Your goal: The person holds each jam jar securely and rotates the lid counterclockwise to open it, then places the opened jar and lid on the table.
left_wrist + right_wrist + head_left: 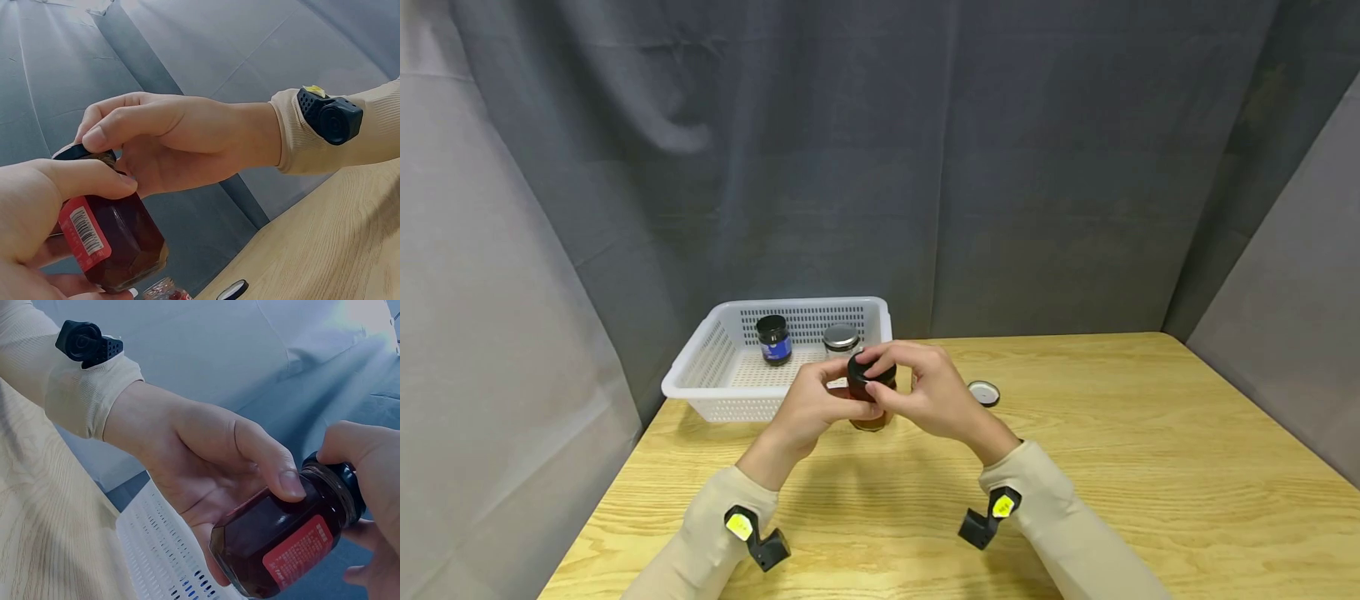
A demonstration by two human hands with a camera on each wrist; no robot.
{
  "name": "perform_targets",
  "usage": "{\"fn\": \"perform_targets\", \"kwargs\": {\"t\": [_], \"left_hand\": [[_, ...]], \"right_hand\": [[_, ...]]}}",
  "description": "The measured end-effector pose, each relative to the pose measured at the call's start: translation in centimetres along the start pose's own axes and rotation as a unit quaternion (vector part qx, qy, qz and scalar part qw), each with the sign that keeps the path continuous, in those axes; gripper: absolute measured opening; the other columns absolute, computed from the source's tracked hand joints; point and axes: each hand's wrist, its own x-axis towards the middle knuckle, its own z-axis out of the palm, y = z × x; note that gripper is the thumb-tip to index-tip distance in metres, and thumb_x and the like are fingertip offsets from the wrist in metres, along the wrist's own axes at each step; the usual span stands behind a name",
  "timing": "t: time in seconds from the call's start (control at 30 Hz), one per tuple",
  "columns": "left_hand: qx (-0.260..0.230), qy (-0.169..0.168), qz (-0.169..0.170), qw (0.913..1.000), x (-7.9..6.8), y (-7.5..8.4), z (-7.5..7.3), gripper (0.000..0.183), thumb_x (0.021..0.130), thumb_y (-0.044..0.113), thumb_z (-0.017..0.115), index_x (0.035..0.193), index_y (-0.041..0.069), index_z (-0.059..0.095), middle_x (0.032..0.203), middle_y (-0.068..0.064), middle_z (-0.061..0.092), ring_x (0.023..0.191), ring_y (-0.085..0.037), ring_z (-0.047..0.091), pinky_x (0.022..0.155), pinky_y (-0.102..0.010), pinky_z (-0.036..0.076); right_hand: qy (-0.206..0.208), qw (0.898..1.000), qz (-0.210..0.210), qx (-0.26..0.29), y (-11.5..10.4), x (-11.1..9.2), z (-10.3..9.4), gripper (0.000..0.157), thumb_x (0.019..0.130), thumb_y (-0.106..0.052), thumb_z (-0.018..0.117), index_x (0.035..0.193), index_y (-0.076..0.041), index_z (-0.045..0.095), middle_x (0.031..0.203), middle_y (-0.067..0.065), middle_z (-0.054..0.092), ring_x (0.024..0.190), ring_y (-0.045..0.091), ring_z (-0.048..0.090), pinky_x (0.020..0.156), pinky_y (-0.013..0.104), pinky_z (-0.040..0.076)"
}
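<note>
A faceted glass jar [269,544] with dark reddish-brown contents and a red label [86,231] is held above the table, tilted in the wrist views. My left hand [808,406] grips its body, thumb along the side near the neck. On the jar's mouth sits a black lid [871,368], which the fingers and thumb of my right hand [928,392] hold around the rim. Whether the lid is tight or loose I cannot tell. Part of the jar is hidden behind my fingers in the head view.
Left of centre, a white perforated basket [730,408] holds a dark jar with a blue label [775,346] and a silver-lidded jar [841,337]. A loose lid [983,393] lies on the wooden table [1112,467], near a lidless glass jar [164,290].
</note>
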Motion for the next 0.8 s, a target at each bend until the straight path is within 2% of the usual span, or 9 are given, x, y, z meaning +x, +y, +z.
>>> {"fn": "perform_targets", "kwargs": {"t": [0.17,0.33,0.67,0.8], "left_hand": [[0.006,0.000,-0.001,1.0000,-0.02,0.02,-0.12,0.052,0.078,-0.004,0.087,0.127,-0.002,0.070,0.116,-0.018,0.072,0.092,-0.035,0.074,0.078,-0.040,0.060],[0.015,-0.001,-0.002,0.9999,0.06,0.03,-0.16,0.051,0.078,-0.004,0.087,0.126,-0.002,0.070,0.116,-0.017,0.072,0.092,-0.035,0.074,0.077,-0.039,0.060],[0.012,-0.001,0.002,0.9999,0.09,0.02,-0.09,0.050,0.076,-0.005,0.087,0.124,-0.002,0.071,0.110,-0.016,0.073,0.085,-0.029,0.073,0.071,-0.036,0.059],[0.014,0.000,0.004,0.9999,0.15,0.03,-0.11,0.049,0.076,-0.005,0.087,0.123,-0.002,0.072,0.111,-0.015,0.073,0.085,-0.028,0.074,0.070,-0.035,0.059]], "right_hand": [[-0.001,1.000,0.003,0.018,0.13,0.03,-0.07,0.013,0.090,-0.001,0.076,0.098,-0.011,0.077,0.118,0.003,0.073,0.116,0.022,0.066,0.090,0.036,0.054],[0.002,0.999,0.005,0.041,0.13,-0.04,-0.12,0.013,0.091,0.003,0.074,0.097,-0.009,0.075,0.119,0.007,0.073,0.117,0.026,0.066,0.095,0.037,0.054],[0.019,0.994,0.005,0.103,-0.08,-0.08,0.11,0.017,0.090,0.013,0.069,0.093,-0.003,0.072,0.118,0.014,0.073,0.116,0.031,0.067,0.093,0.037,0.056],[0.019,0.991,0.001,0.130,0.11,-0.08,0.21,0.011,0.093,0.012,0.068,0.096,0.001,0.071,0.121,0.017,0.071,0.119,0.033,0.065,0.098,0.040,0.054]]}}
